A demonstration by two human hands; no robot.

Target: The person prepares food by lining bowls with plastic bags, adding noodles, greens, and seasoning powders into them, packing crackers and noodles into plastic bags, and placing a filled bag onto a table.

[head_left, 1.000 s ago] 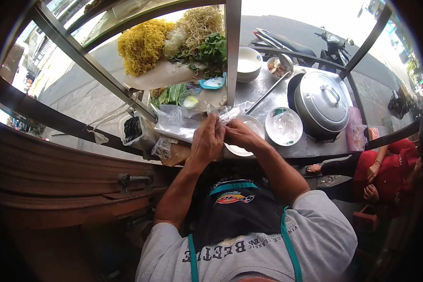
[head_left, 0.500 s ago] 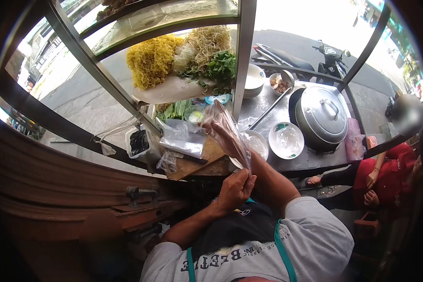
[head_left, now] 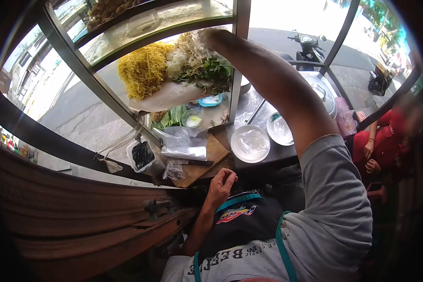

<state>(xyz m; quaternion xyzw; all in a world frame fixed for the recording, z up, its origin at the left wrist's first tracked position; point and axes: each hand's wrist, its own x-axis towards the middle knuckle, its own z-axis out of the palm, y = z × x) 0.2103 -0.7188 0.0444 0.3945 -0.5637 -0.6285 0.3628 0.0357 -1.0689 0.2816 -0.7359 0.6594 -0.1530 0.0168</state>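
My right hand (head_left: 212, 38), under clear plastic, reaches to the pale bean sprouts (head_left: 188, 44) at the top of the stall. Its fingers are hard to make out there. Yellow noodles (head_left: 143, 69) lie left of the sprouts, and green leaves (head_left: 216, 70) lie below them. In front of my apron is my left hand (head_left: 222, 184), its fingers curled closed with nothing visible in them. It is just below the wooden cutting board (head_left: 215, 152). A bowl lined with clear plastic (head_left: 250, 143) sits to the right of the board.
Another lined bowl (head_left: 280, 129) and a large pot (head_left: 325, 91) stand partly behind my right arm. Plastic bags (head_left: 185, 141) rest by a knife handle. A white container (head_left: 143, 155) is at the left. A person in red (head_left: 385, 145) is at the right, beyond a metal frame post (head_left: 340, 37).
My right hand, now in the plastic, has moved up and away to the sprouts. My left hand has let go of the plastic and is lower and to the left, beside my apron.
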